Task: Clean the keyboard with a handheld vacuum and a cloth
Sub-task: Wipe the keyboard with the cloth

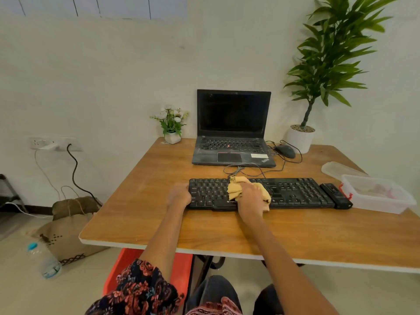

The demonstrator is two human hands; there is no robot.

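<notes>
Your black keyboard (261,193) lies flat near the front of the wooden table (145,214), below the laptop (233,130) — your right hand (251,200) presses a crumpled yellow cloth (236,189) onto its middle keys, your left hand (179,195) curled on its left end

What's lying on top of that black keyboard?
A yellow cloth lies on the keyboard, pressed down by the right hand. The left hand holds its left end. The keys under the cloth are hidden.
</notes>
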